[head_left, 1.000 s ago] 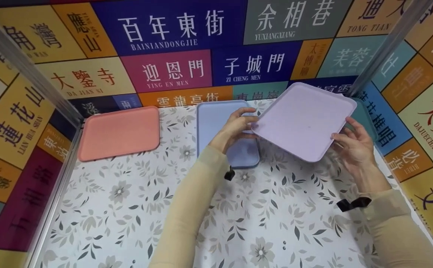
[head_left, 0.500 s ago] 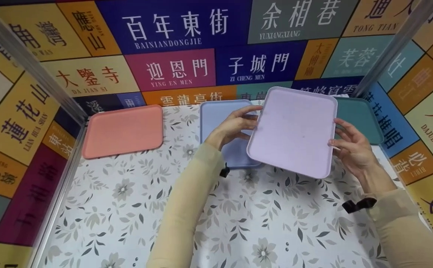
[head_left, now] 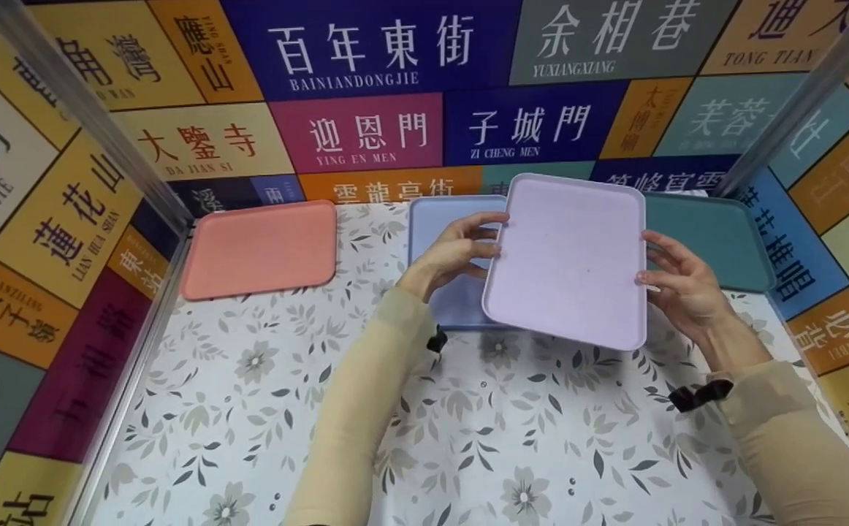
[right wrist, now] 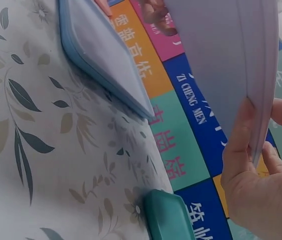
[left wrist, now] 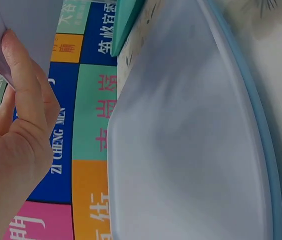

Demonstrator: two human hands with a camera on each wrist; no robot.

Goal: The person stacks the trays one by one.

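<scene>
A lavender rectangular tray is held up between both hands, slightly tilted, its inner face toward the head camera. My left hand pinches its left edge; in the left wrist view that hand has fingertips on the rim. On the opposite edge, my right hand grips with thumb and fingers, and the right wrist view shows this hand with fingers on both sides of the rim. Behind and below the lavender tray lies a blue tray, partly hidden by it and by my left hand.
A coral tray lies at the back left of the table and a green tray at the back right, partly covered by the lavender one. White floral cloth covers the table. Printed panels stand along the back and both sides.
The lavender tray has turned to a more upright angle and come left and lower, both hands holding on. It hides more of the blue tray, and more of the green tray shows.
</scene>
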